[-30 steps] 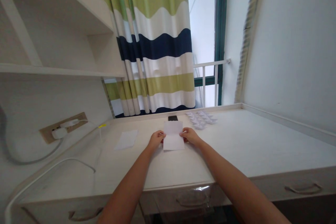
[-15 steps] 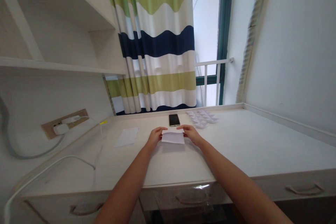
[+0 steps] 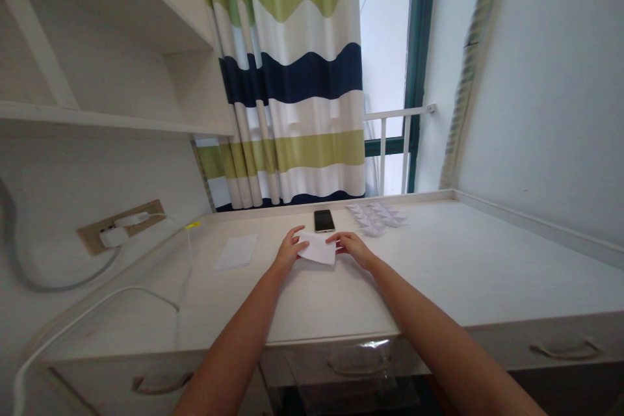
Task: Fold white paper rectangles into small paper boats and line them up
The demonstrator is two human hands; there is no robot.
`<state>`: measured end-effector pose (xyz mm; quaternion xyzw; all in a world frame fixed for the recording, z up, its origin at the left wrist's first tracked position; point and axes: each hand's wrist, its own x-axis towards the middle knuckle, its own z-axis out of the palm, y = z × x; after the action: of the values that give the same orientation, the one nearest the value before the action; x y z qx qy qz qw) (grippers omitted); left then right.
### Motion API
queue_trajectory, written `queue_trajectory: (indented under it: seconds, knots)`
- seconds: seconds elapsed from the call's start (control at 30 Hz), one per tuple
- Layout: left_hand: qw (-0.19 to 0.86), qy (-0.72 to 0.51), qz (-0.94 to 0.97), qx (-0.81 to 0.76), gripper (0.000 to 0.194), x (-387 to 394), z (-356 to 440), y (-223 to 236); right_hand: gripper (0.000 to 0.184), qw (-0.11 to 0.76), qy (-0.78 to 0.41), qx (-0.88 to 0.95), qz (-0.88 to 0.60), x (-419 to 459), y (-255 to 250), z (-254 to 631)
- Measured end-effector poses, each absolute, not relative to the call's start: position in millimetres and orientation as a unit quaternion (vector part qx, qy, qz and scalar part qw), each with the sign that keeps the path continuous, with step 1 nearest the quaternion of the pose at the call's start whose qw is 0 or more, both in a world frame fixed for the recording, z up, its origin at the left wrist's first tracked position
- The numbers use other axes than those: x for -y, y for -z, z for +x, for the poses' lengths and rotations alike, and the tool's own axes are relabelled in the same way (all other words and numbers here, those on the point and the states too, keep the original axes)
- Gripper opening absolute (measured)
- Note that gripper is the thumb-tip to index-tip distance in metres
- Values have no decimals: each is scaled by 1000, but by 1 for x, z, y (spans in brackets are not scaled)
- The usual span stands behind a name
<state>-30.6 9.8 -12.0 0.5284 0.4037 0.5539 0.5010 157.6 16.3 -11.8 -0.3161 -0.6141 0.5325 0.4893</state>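
Observation:
Between my two hands is a small white sheet of paper, tilted slightly and held just above the desk. My left hand grips its left edge, thumb on top and fingers partly hidden behind. On the right edge, my right hand pinches the paper between thumb and fingers. Behind the paper lies a dark-screened phone. Several folded white paper pieces sit in rows to the right of the phone. A flat stack of white paper rests to the left of my left hand.
The white desk has a raised rim along its back and right side. White cables run over its left part from a wall socket. A shelf overhangs the left, and a striped curtain hangs behind.
The paper has turned from level to slanting, its right side lower, and now shows a flatter face. My left thumb has moved onto its top surface. The phone and folded pieces stay put.

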Motion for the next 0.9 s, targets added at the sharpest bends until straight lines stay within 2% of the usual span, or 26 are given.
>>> queue_trajectory:
  seconds: [0.13,0.27,0.47,0.57,0.7,0.9]
  knots:
    - [459,-551,567,-405,71,-10,-32,11,19,500,-500,629,-322,-17,13,156]
    - [435,-530,623,-377,68,-9,-29,11,36,475,-479,654,-344,-18,16,152]
    - [424,-560,595,-390,69,-5,-22,5,31,418,-499,684,-330,-19,17,150]
    - [472,-577,544,-387,61,-4,-19,3,33,448,-513,657,-324,-19,14,151]
    - [529,-513,549,-394,42,-3,-15,6,35,483,-508,625,-343,-18,12,154]
    - [503,-487,573,-426,33,-7,-16,12,35,473,-502,632,-354,-17,12,154]
